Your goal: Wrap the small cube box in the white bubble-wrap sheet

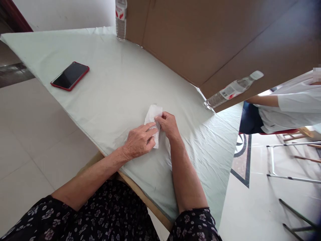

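A folded white tissue (153, 113) lies on the pale green tablecloth in front of me, long side pointing away. My left hand (140, 140) rests across its near left part, fingers stretched out and slightly apart on top of it. From the other side my right hand (169, 124) pinches the tissue's right edge between thumb and curled fingers. The left fingers cover part of the tissue's middle.
A phone in a red case (70, 76) lies at the left. A large cardboard panel (190, 36) stands at the back, with one water bottle (120, 20) by its left end and another bottle (233, 89) near its right end. Beyond sits a person in a white shirt (298, 103).
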Demonstrator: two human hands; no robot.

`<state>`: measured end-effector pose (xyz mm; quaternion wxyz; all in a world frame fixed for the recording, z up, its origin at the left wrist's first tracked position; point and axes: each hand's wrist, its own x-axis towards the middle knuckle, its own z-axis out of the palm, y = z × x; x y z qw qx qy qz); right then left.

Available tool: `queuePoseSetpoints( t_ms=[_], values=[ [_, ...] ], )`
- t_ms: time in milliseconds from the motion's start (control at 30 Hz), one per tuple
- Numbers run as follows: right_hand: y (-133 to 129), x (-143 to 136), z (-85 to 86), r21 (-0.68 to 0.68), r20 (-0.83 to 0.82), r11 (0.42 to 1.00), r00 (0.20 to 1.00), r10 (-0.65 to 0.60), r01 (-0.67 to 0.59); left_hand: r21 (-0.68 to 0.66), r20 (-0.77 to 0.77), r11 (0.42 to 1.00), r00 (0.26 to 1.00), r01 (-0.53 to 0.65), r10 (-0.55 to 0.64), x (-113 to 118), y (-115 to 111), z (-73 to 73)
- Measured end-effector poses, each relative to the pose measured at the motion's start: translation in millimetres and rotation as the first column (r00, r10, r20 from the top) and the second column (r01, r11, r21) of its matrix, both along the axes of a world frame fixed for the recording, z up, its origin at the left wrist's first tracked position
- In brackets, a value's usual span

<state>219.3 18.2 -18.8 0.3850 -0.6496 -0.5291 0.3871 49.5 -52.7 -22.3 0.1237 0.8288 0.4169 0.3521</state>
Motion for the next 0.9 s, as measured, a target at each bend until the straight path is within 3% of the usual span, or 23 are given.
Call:
queuePoseSetpoints(
  t_ms=[200,300,433,667,767,900],
  values=[
    [5,-2,6.8,-0.093,-0.229,0.996,0.973,-0.012,-0.01,-0.015,0.016,1.0,1.0,-0.011,0.011,2,-1,-0.6],
    [8,-4,4.3,-0.044,-0.257,0.997,0.965,0.044,-0.057,-0.014,-0.003,1.0,1.0,-0.008,0.008,1,-1,0.5],
    [11,-9,-0.8,0.026,-0.26,1.0,0.965,0.02,-0.014,-0.022,-0.01,1.0,1.0,0.019,-0.019,0,0,2.2],
    [1,-16,4.8,0.022,-0.421,0.998,0.905,0.056,-0.051,-0.095,0.034,0.995,0.999,-0.016,0.02,1,-1,0.6],
    [-8,-18,12.8,0.091,-0.39,0.993,0.915,0.1,-0.07,-0.099,0.037,0.989,0.993,-0.108,0.112,2,-3,-1.1],
    [-32,-20,25.1,0.212,-0.225,0.969,0.959,0.174,-0.126,-0.138,0.095,0.959,0.96,-0.248,0.263,3,-5,-3.4]
  ],
)
